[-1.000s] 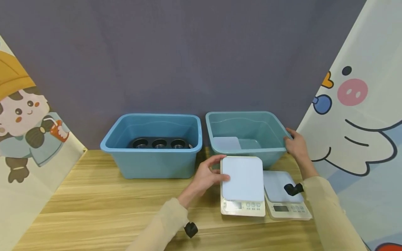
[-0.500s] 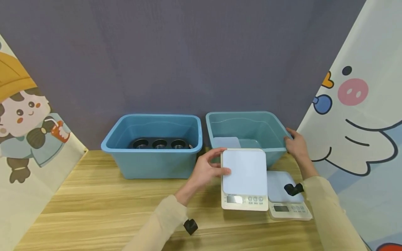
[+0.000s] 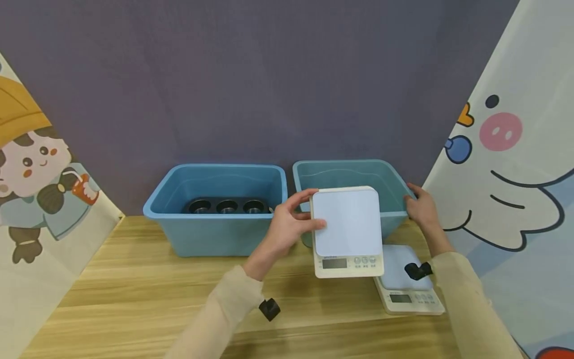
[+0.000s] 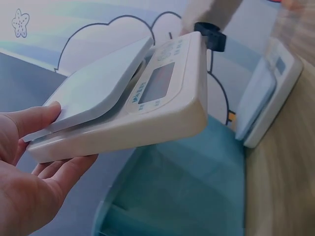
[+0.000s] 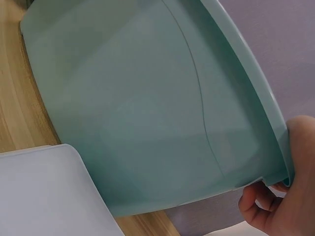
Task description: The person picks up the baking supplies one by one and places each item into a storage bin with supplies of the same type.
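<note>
My left hand [image 3: 289, 227] grips a white kitchen scale [image 3: 347, 224] by its left edge, thumb on the weighing plate and fingers underneath, as the left wrist view shows. The scale is off the table, in front of the near rim of the green bin [image 3: 390, 214], and hides part of it. My right hand [image 3: 421, 207] holds that bin's right rim, fingers curled under it in the right wrist view. A second white scale [image 3: 408, 279] lies on the table below my right forearm.
To the left stands a blue bin [image 3: 224, 237] with a dark muffin pan [image 3: 239, 202] inside. The wooden table [image 3: 134, 299] runs in front of both bins. A dark grey wall [image 3: 287, 80] rises right behind them.
My left hand has raised the scale and brought it toward the green bin, so it now covers the white item seen inside earlier. My right hand has stayed on the rim.
</note>
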`<move>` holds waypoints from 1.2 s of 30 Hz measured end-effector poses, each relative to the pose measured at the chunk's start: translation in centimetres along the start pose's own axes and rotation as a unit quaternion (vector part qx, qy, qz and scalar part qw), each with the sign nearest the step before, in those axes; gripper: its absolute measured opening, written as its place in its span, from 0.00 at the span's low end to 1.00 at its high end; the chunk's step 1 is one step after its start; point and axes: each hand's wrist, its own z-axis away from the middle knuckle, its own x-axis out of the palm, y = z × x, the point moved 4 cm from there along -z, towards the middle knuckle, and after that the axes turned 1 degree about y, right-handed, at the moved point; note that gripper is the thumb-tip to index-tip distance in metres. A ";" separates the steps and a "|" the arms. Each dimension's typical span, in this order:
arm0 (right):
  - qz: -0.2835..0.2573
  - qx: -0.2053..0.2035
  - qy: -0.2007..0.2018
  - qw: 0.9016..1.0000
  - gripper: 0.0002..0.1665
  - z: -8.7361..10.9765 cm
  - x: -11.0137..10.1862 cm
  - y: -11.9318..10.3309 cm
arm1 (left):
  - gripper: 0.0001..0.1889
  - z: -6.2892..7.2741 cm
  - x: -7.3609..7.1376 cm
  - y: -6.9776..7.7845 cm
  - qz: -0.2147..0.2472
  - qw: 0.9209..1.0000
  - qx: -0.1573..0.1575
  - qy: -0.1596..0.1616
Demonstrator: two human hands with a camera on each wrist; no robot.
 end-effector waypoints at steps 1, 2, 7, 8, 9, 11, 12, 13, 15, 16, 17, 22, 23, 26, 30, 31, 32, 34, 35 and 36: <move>-0.002 0.001 0.000 1.000 0.32 0.0 0.0 0.0 | 0.35 -0.2 -0.1 0.3 0.001 1.000 0.003 0.003; -0.004 0.002 0.001 1.000 0.32 0.0 0.0 0.1 | 0.35 -0.3 -0.1 0.5 0.002 1.000 0.007 0.005; -0.009 0.003 0.001 1.000 0.32 0.0 0.0 0.2 | 0.35 -1.0 -0.4 1.7 -0.003 1.000 0.017 0.019; -0.009 0.002 0.000 1.000 0.32 0.0 0.0 0.2 | 0.34 -1.1 -0.4 1.9 -0.003 1.000 0.018 0.020; -0.009 0.001 0.000 1.000 0.32 0.1 0.1 0.2 | 0.34 -1.2 -0.5 2.1 -0.002 1.000 0.021 0.021; -0.010 -0.001 0.000 1.000 0.32 0.0 0.1 0.2 | 0.34 -1.4 -0.5 2.5 -0.003 0.999 0.027 0.022; -0.010 -0.002 0.000 1.000 0.32 0.1 0.1 0.2 | 0.34 -1.5 -0.5 2.7 -0.004 0.999 0.031 0.023; -0.009 -0.003 0.000 1.000 0.32 0.1 0.1 0.2 | 0.34 -1.6 -0.5 2.8 -0.004 0.999 0.034 0.025; -0.005 -0.004 0.000 1.000 0.32 0.1 0.0 0.1 | 0.34 -1.9 -0.6 3.2 -0.007 0.998 0.045 0.030; -0.004 -0.003 0.000 1.000 0.32 0.1 0.0 0.1 | 0.34 -2.1 -0.6 3.3 -0.009 0.998 0.052 0.033; -0.002 -0.003 0.000 1.000 0.32 0.1 0.0 0.1 | 0.34 -2.2 -0.6 3.5 -0.009 0.998 0.058 0.035; 0.001 0.003 -0.002 1.000 0.32 0.1 0.1 0.1 | 0.34 -3.1 -0.9 4.4 -0.015 0.996 0.081 0.044; -0.001 0.004 -0.002 1.000 0.32 0.1 0.1 0.1 | 0.34 -3.3 -1.0 4.6 -0.014 0.995 0.083 0.047; -0.003 0.004 -0.003 1.000 0.32 0.1 0.1 0.1 | 0.34 -3.8 -1.2 5.0 -0.015 0.994 0.087 0.060; -0.006 0.004 0.002 1.000 0.32 0.1 0.1 0.1 | 0.34 -4.7 -1.3 5.5 -0.013 0.993 0.097 0.068; -0.008 0.004 0.002 1.000 0.32 0.1 0.1 0.2 | 0.34 -4.9 -1.3 5.6 -0.011 0.993 0.100 0.069; -0.009 0.004 0.002 1.000 0.32 0.1 0.1 0.2 | 0.35 -5.1 -1.3 5.6 -0.008 0.992 0.101 0.071; -0.011 0.003 0.002 1.000 0.32 0.1 0.2 0.2 | 0.35 -5.5 -1.2 5.8 -0.005 0.992 0.102 0.072; -0.010 0.003 0.002 1.000 0.32 0.1 0.2 0.3 | 0.35 -5.6 -1.2 5.8 -0.005 0.992 0.100 0.074; -0.008 0.003 0.002 1.000 0.32 0.1 0.2 0.3 | 0.35 -5.8 -1.3 5.8 -0.005 0.992 0.099 0.076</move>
